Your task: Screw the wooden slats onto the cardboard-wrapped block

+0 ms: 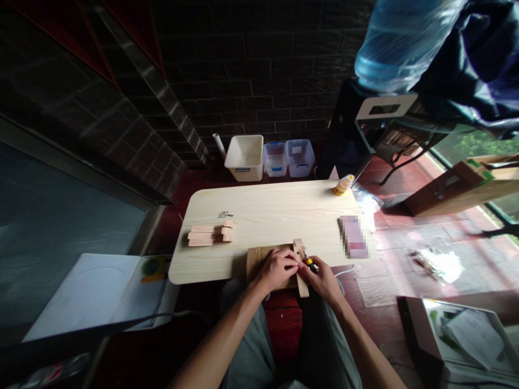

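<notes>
My right hand [323, 276] is closed around a small yellow-and-black screwdriver [311, 265], its tip pointing up and away towards a narrow wooden piece [302, 286]. The wooden piece lies lengthwise across the right part of a brown cardboard box [254, 260] at the table's near edge. My left hand [279, 267] rests over the box, thumb and fingers pinched together beside the wooden piece. Whatever is between those fingertips is too small to make out. Left on the table lie several similar wooden pieces [201, 237], with small dark metal parts [225, 214] behind them.
The pale wooden table [275, 208] carries a yellow-capped bottle [344, 185] at its far right corner and a blurred flat pinkish object [354, 236] at right. Plastic bins [244, 156] stand behind it. A water dispenser [348, 124] is beyond the right corner.
</notes>
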`<state>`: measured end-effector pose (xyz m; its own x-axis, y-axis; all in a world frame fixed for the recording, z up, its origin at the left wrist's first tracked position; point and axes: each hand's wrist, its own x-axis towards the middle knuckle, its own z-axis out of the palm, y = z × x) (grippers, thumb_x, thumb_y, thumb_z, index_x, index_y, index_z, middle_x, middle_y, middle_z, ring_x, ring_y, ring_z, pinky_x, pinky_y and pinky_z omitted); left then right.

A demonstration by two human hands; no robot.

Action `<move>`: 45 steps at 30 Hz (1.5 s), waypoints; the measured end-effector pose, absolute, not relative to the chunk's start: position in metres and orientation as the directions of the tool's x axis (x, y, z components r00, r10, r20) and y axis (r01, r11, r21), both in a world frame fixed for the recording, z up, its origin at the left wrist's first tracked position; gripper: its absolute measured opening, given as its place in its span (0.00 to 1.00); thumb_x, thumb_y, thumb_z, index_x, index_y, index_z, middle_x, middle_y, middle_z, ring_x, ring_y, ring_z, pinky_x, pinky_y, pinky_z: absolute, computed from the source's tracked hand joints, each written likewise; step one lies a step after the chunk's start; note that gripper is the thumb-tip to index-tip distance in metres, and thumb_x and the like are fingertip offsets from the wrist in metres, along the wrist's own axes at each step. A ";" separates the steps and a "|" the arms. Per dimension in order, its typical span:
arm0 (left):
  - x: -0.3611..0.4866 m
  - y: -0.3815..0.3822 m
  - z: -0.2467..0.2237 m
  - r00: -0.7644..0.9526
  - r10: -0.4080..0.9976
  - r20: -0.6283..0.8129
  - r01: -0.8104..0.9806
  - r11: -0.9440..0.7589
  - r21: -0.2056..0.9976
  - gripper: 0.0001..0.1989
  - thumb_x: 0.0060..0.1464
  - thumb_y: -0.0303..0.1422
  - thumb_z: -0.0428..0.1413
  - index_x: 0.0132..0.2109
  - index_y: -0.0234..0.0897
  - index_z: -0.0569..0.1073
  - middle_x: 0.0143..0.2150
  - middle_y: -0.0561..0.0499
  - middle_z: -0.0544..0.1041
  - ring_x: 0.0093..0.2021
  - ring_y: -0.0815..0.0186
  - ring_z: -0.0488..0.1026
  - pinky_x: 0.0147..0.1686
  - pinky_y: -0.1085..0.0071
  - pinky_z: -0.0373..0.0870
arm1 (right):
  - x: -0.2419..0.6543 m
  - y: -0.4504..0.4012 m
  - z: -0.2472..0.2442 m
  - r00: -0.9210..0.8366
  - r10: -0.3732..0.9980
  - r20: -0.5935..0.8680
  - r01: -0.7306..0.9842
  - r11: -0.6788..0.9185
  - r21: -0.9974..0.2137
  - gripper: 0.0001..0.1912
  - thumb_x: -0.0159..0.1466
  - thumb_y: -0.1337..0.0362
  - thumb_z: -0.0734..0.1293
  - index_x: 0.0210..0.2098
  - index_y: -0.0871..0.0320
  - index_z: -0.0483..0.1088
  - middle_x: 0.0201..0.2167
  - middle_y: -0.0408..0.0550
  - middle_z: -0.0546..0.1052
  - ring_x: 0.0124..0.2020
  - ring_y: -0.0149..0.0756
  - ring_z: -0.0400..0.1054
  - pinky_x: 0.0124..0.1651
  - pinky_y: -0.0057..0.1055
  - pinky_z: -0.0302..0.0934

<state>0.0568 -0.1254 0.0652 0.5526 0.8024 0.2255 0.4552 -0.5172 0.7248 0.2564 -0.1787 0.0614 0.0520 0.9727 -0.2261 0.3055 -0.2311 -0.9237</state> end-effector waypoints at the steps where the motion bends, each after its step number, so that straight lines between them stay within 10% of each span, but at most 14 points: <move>1: 0.057 -0.125 0.066 0.551 0.802 0.229 0.454 -0.519 0.724 0.07 0.60 0.25 0.65 0.34 0.42 0.84 0.43 0.54 0.84 0.47 0.64 0.80 0.52 0.61 0.66 | 0.255 -0.179 0.063 0.063 0.974 -0.216 0.307 -0.225 -0.925 0.26 0.63 0.40 0.71 0.41 0.58 0.77 0.35 0.49 0.81 0.35 0.39 0.71 0.40 0.32 0.65; 13: 0.057 -0.128 0.065 0.513 0.827 0.232 0.452 -0.490 0.745 0.05 0.59 0.26 0.67 0.38 0.43 0.86 0.44 0.52 0.84 0.46 0.63 0.80 0.52 0.61 0.68 | 0.290 -0.193 0.110 -0.087 0.991 -0.101 0.424 -0.054 -0.904 0.27 0.71 0.48 0.65 0.61 0.58 0.70 0.40 0.52 0.83 0.29 0.35 0.74 0.33 0.29 0.67; 26: 0.054 -0.132 0.071 0.518 0.820 0.244 0.442 -0.501 0.744 0.04 0.59 0.27 0.68 0.38 0.43 0.86 0.45 0.52 0.84 0.46 0.63 0.80 0.52 0.62 0.69 | 0.302 -0.178 0.158 -0.389 0.921 -0.016 0.812 0.335 -0.477 0.14 0.73 0.59 0.65 0.50 0.51 0.81 0.40 0.49 0.83 0.38 0.38 0.79 0.43 0.30 0.67; 45: 0.052 -0.130 0.065 0.527 0.819 0.228 0.444 -0.493 0.748 0.05 0.60 0.30 0.66 0.35 0.44 0.85 0.43 0.53 0.84 0.45 0.63 0.80 0.52 0.62 0.69 | 0.261 -0.161 0.182 -0.611 0.773 -0.174 0.790 0.578 -0.204 0.20 0.66 0.77 0.63 0.55 0.60 0.73 0.50 0.54 0.77 0.42 0.39 0.76 0.42 0.32 0.68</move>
<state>0.0515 -0.1295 0.0650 0.5266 0.8191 0.2277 0.4436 -0.4932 0.7483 0.2612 -0.1613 0.1822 -0.6105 0.7727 -0.1737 0.7899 0.5783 -0.2041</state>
